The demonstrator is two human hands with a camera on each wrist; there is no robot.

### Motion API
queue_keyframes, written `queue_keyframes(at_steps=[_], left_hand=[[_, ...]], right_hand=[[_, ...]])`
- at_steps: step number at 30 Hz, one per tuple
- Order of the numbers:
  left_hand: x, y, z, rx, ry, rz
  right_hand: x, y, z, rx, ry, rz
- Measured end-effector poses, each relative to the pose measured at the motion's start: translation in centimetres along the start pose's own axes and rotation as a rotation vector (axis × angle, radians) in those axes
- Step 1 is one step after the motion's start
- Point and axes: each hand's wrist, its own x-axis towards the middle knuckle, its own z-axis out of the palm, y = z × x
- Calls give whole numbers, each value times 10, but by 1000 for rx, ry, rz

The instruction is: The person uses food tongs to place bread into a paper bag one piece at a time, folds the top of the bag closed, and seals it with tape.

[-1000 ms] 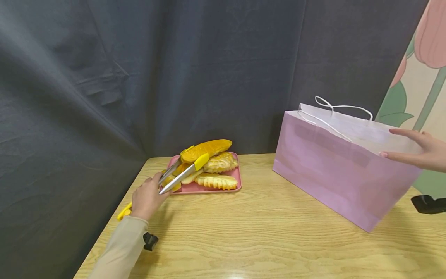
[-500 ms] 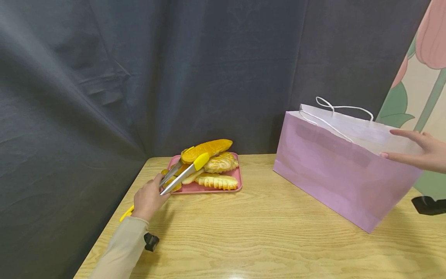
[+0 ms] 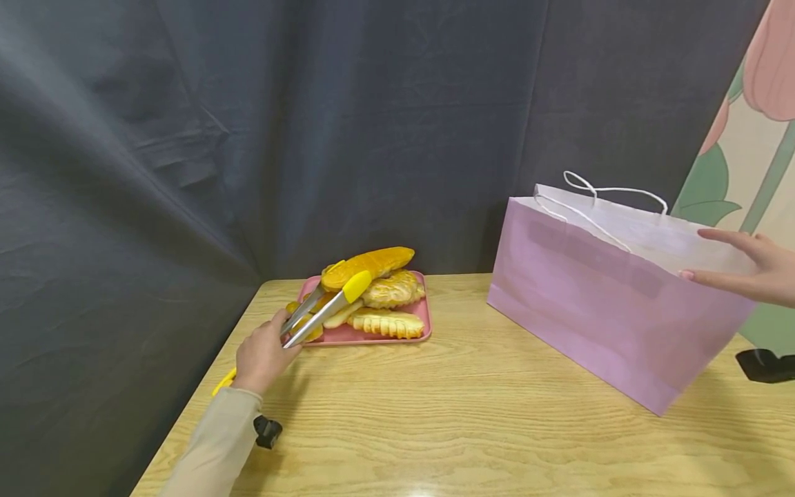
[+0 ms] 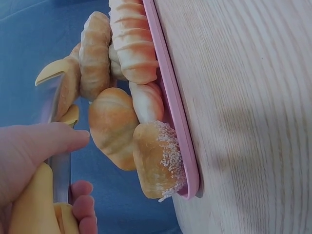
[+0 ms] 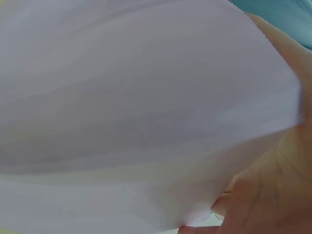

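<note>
My left hand (image 3: 263, 355) grips a pair of metal tongs (image 3: 317, 319) with yellow handles and tips. The yellow tips lie on either side of a long golden bread loaf (image 3: 373, 266), which tops the pile. In the left wrist view, thumb and fingers wrap the tongs (image 4: 61, 180), beside the other breads. At the right, straight, spread fingers of my right hand (image 3: 754, 269) lie along the rims of a lilac paper bag (image 3: 609, 304). Its pale inner side (image 5: 146, 97) fills most of the right wrist view, the hand cupping its end from outside.
The pink tray (image 3: 427, 330) holds several more breads, including a ridged loaf (image 3: 386, 322) and a sugar-topped roll (image 4: 158, 158). White cord handles (image 3: 627, 189) rise from the bag's mouth. A dark curtain (image 3: 397, 138) hangs behind the wooden table (image 3: 447, 400).
The yellow handle end of the tongs shows less behind my left hand than a second ago. Loaf, right hand and bag stay nearly still.
</note>
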Motion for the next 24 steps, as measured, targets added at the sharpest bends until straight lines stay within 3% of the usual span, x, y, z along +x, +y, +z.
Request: queue_keyframes(at_steps=[24], left_hand=[[-3,-4,-2,-49,2,-4]], right_hand=[[4,9,3,15,14,0]])
